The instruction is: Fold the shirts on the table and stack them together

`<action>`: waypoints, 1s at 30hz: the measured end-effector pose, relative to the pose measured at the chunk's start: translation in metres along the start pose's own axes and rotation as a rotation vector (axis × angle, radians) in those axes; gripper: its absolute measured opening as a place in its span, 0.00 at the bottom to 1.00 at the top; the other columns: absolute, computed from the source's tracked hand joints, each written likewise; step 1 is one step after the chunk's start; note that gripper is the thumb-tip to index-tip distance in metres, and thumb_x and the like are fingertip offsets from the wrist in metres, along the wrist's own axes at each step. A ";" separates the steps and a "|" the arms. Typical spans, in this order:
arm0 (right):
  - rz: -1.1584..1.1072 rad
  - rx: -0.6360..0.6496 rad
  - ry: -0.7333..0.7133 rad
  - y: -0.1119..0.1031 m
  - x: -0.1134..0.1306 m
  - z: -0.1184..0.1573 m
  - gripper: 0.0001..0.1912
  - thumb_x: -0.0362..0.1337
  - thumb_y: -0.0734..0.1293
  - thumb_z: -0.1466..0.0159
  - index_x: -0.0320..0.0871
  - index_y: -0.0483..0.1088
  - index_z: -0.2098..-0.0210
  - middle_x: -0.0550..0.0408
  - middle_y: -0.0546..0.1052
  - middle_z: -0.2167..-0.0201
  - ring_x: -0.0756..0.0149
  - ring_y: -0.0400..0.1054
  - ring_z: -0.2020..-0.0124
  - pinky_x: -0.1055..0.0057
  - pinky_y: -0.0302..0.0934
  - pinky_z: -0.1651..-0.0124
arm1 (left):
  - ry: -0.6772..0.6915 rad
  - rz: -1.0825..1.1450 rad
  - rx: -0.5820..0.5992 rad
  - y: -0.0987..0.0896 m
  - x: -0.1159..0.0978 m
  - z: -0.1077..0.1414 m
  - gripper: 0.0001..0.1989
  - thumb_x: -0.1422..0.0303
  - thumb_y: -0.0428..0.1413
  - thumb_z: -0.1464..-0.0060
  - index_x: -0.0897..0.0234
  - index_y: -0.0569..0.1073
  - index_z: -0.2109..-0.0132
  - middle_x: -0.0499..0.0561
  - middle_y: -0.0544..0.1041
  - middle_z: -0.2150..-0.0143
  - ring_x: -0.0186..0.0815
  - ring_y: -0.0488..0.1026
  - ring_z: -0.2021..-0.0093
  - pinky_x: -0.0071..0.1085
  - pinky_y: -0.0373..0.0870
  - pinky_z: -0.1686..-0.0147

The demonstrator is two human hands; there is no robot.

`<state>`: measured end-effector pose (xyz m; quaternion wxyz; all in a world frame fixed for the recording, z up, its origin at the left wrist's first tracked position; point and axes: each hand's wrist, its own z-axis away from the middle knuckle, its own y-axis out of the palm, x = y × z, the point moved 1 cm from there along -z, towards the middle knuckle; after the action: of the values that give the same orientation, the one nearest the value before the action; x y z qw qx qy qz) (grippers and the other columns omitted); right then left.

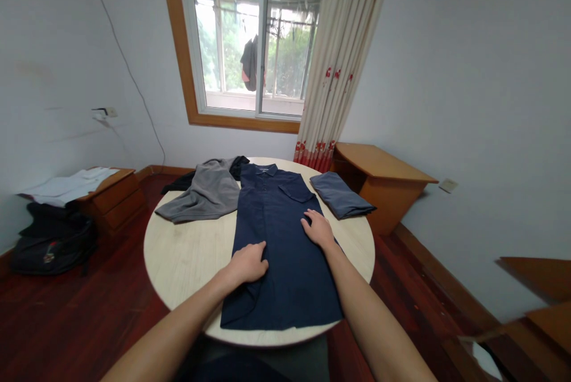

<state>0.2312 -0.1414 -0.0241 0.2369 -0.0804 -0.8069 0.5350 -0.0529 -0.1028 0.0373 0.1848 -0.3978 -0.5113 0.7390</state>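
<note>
A navy blue collared shirt [289,269] lies flat on the round table, its collar at the far end and its hem by the near edge. One short sleeve [296,193] rests across the upper right of the shirt's body. My left hand [248,262] is on the shirt's left side, index finger and thumb apart, its other fingers partly hidden. Further up on the right, my right hand [317,228] rests on the cloth near the side edge, with fingers spread. Neither hand visibly grips the fabric.
The pale round table [187,263] also bears a crumpled grey garment [209,191] at the back left and a folded grey-blue garment [341,194] at the right. A wooden desk [379,165] stands behind on the right. A black bag [53,245] sits on the floor at left.
</note>
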 end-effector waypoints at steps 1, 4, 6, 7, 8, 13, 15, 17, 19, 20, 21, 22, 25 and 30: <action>0.002 -0.001 -0.002 0.000 0.000 0.000 0.22 0.42 0.61 0.31 0.38 0.73 0.42 0.44 0.71 0.37 0.56 0.62 0.34 0.60 0.52 0.31 | 0.001 0.011 0.007 0.001 0.000 0.000 0.34 0.67 0.53 0.44 0.72 0.63 0.31 0.66 0.69 0.35 0.52 0.69 0.37 0.42 0.68 0.40; 0.003 -0.006 0.001 0.000 0.000 0.000 0.22 0.42 0.61 0.31 0.39 0.73 0.42 0.45 0.71 0.37 0.56 0.62 0.34 0.59 0.53 0.32 | 0.002 0.046 0.024 0.003 0.000 0.001 0.34 0.66 0.53 0.43 0.74 0.62 0.31 0.66 0.70 0.36 0.51 0.70 0.38 0.41 0.67 0.40; -0.001 -0.005 0.004 0.000 0.000 0.000 0.22 0.42 0.61 0.31 0.40 0.73 0.42 0.46 0.71 0.37 0.56 0.61 0.34 0.59 0.53 0.32 | 0.003 0.067 0.034 0.004 0.001 0.001 0.35 0.65 0.53 0.42 0.74 0.61 0.30 0.65 0.71 0.36 0.51 0.70 0.38 0.40 0.66 0.39; -0.002 -0.004 0.005 0.001 0.000 -0.001 0.22 0.42 0.61 0.31 0.40 0.73 0.42 0.46 0.70 0.37 0.56 0.61 0.34 0.59 0.53 0.32 | -0.001 0.081 0.040 0.004 0.001 0.001 0.35 0.65 0.53 0.42 0.74 0.61 0.30 0.65 0.71 0.36 0.50 0.70 0.38 0.40 0.66 0.39; -0.003 -0.003 0.006 0.001 -0.001 -0.001 0.22 0.42 0.61 0.31 0.40 0.73 0.42 0.46 0.70 0.36 0.56 0.61 0.34 0.59 0.53 0.32 | -0.005 0.100 0.044 0.004 0.001 0.001 0.35 0.65 0.54 0.43 0.73 0.61 0.30 0.64 0.71 0.36 0.50 0.71 0.38 0.40 0.66 0.39; -0.010 -0.003 0.002 0.002 -0.002 -0.001 0.22 0.42 0.61 0.31 0.40 0.73 0.42 0.45 0.70 0.36 0.56 0.61 0.34 0.58 0.52 0.32 | 0.021 0.260 0.009 -0.003 -0.002 0.002 0.36 0.65 0.55 0.45 0.73 0.63 0.31 0.64 0.71 0.36 0.49 0.74 0.42 0.36 0.69 0.43; -0.011 0.000 0.001 0.002 -0.002 -0.001 0.22 0.43 0.61 0.31 0.40 0.73 0.42 0.45 0.70 0.36 0.56 0.61 0.34 0.59 0.52 0.32 | 0.031 0.285 -0.012 -0.005 -0.003 0.003 0.35 0.65 0.55 0.44 0.73 0.63 0.31 0.63 0.73 0.38 0.48 0.76 0.44 0.36 0.70 0.44; -0.012 0.002 -0.002 0.002 -0.002 -0.001 0.22 0.43 0.61 0.31 0.40 0.73 0.42 0.45 0.70 0.36 0.56 0.61 0.34 0.59 0.52 0.31 | 0.029 0.276 -0.010 -0.006 -0.004 0.004 0.36 0.64 0.55 0.44 0.74 0.62 0.31 0.63 0.76 0.41 0.48 0.77 0.46 0.36 0.70 0.45; -0.014 0.004 0.001 0.002 -0.002 -0.001 0.23 0.43 0.61 0.31 0.39 0.73 0.42 0.45 0.70 0.36 0.56 0.61 0.34 0.59 0.52 0.31 | 0.020 0.251 0.021 -0.005 -0.004 0.007 0.38 0.64 0.57 0.46 0.74 0.62 0.31 0.63 0.78 0.45 0.48 0.77 0.47 0.37 0.71 0.47; -0.016 0.005 0.005 0.002 -0.002 -0.001 0.23 0.43 0.61 0.31 0.40 0.73 0.42 0.46 0.70 0.36 0.56 0.61 0.34 0.59 0.52 0.31 | 0.020 0.238 0.051 -0.004 -0.003 0.008 0.38 0.64 0.58 0.47 0.73 0.62 0.31 0.62 0.80 0.47 0.49 0.78 0.48 0.36 0.71 0.49; -0.017 0.007 0.008 0.002 -0.002 -0.001 0.23 0.43 0.61 0.31 0.40 0.73 0.42 0.46 0.70 0.36 0.56 0.61 0.34 0.58 0.52 0.32 | 0.025 0.228 0.086 -0.005 -0.003 0.009 0.38 0.63 0.59 0.48 0.73 0.64 0.32 0.60 0.81 0.50 0.48 0.78 0.50 0.36 0.72 0.52; -0.019 0.008 0.010 0.002 -0.002 -0.001 0.22 0.43 0.61 0.31 0.41 0.73 0.42 0.46 0.70 0.36 0.56 0.61 0.34 0.58 0.53 0.32 | 0.037 0.226 0.129 -0.006 -0.002 0.010 0.36 0.62 0.59 0.48 0.71 0.67 0.34 0.58 0.83 0.55 0.48 0.79 0.53 0.35 0.73 0.55; -0.016 0.010 0.005 0.002 -0.002 -0.002 0.22 0.43 0.61 0.31 0.42 0.73 0.42 0.46 0.70 0.36 0.56 0.61 0.33 0.59 0.52 0.31 | 0.063 0.217 0.205 -0.012 0.001 0.008 0.22 0.56 0.51 0.39 0.67 0.81 0.51 0.55 0.83 0.67 0.44 0.80 0.64 0.33 0.72 0.61; -0.014 0.016 0.012 0.002 -0.002 -0.002 0.22 0.43 0.61 0.31 0.41 0.73 0.42 0.47 0.70 0.36 0.57 0.60 0.33 0.59 0.52 0.31 | 0.211 -0.054 -0.199 -0.011 0.013 -0.002 0.22 0.59 0.45 0.34 0.64 0.79 0.46 0.59 0.79 0.44 0.46 0.73 0.43 0.40 0.66 0.42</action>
<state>0.2336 -0.1401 -0.0258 0.2462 -0.0762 -0.8018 0.5392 -0.0611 -0.0887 0.0417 0.2170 -0.4760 -0.5701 0.6336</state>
